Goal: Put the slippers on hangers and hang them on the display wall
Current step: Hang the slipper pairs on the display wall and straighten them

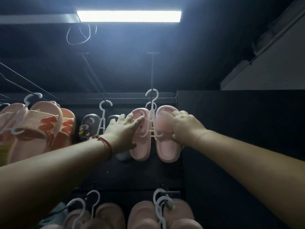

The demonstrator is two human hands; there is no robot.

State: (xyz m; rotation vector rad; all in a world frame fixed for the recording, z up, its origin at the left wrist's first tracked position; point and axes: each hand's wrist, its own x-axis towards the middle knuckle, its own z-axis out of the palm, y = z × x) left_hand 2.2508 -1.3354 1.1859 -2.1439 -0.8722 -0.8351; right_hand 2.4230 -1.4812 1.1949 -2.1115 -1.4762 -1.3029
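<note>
A pair of pale pink slippers hangs on a white plastic hanger [152, 103] whose hook sits over a black peg on the dark display wall. My left hand [123, 131] lies with fingers stretched out against the left pink slipper [142, 146]. My right hand [182, 127] grips the right pink slipper [166, 146], fingers curled over its upper edge and thumb underneath. A second white hook shows just behind the first one.
To the left hang grey cartoon slippers [90, 124] on a white hanger [104, 116] and orange strap sandals [49, 124]. Below hang more pink slippers [143, 215] with white hangers [160, 205]. A bright strip light [129, 16] glows overhead. A dark panel [239, 121] stands on the right.
</note>
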